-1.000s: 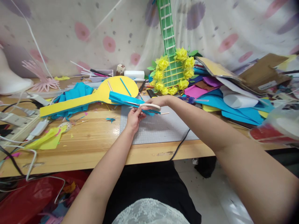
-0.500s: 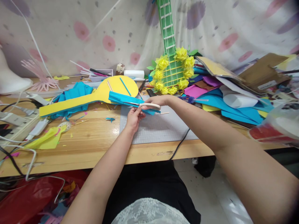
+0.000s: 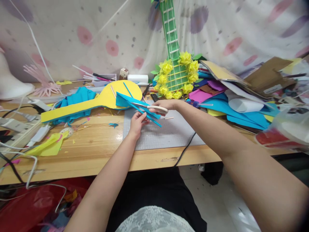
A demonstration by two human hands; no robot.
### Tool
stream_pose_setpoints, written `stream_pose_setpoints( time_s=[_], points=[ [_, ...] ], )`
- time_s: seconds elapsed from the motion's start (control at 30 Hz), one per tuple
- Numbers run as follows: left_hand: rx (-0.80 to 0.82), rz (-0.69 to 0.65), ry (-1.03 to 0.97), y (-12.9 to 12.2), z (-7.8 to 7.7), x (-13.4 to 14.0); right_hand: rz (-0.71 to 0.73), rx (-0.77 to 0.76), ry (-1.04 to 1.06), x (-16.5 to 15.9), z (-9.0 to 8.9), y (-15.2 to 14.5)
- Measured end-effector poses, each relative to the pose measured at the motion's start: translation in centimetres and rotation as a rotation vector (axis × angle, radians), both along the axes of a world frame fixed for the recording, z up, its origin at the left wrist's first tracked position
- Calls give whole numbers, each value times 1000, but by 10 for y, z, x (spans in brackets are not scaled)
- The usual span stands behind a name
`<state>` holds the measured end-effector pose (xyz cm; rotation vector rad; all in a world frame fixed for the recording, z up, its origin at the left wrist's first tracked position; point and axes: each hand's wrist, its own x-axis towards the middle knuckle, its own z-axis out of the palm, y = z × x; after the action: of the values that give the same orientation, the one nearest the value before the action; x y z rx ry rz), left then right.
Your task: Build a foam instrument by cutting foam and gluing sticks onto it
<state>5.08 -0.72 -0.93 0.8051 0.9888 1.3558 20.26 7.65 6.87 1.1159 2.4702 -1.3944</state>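
My right hand [image 3: 166,104] grips a pair of scissors [image 3: 159,109] with pale handles, its blades lying along a blue crepe paper piece [image 3: 123,100]. My left hand [image 3: 137,124] pinches the blue paper just below the blades. A narrow blue strip [image 3: 154,122] slants down to the right past the left fingertips, apart from the wider piece at that end. Both hands are above a grey cutting mat [image 3: 169,137]. Behind the paper lies a yellow guitar-shaped piece [image 3: 103,93] with blue edging and thin sticks on it. A short pale stick [image 3: 169,118] rests on the mat.
A green guitar model [image 3: 172,50] ringed with yellow paper flowers [image 3: 166,67] stands at the back. Coloured sheets [image 3: 248,112] pile up on the right, beside a clear plastic cup [image 3: 283,129]. Power strips [image 3: 21,129] and cables crowd the left. Blue crumpled paper [image 3: 77,98] lies under the yellow neck.
The narrow blue strip has swung down away from the wider blue paper, and the gap between them has widened. The scissors have tilted slightly, their handles a little further right.
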Motion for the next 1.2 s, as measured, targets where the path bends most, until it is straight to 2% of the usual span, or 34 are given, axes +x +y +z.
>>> stream_pose_setpoints(
  time_s=[0.1,0.23,0.37,0.53,0.67,0.8,1.0,1.2],
  points=[
    [-55,10,50,-1,7,1,6,-52,27,4,2,-2],
    [-129,-54,185,2,30,-11,31,-52,15,12,7,-3],
    [-70,-197,456,5,53,-45,25,-53,51,19,8,-3],
    [-76,-322,801,1,66,-86,52,-68,133,19,-1,-7],
    [-77,-412,960,-5,66,-96,42,-87,172,14,-12,-14],
    [-1,-417,1093,-8,58,-99,-8,-125,146,9,-16,-23],
    [75,-437,1164,-6,48,-105,-27,-128,131,0,-15,-32],
    [104,-451,1225,-7,52,-109,-45,-142,174,-4,-23,-32]
  ],
)
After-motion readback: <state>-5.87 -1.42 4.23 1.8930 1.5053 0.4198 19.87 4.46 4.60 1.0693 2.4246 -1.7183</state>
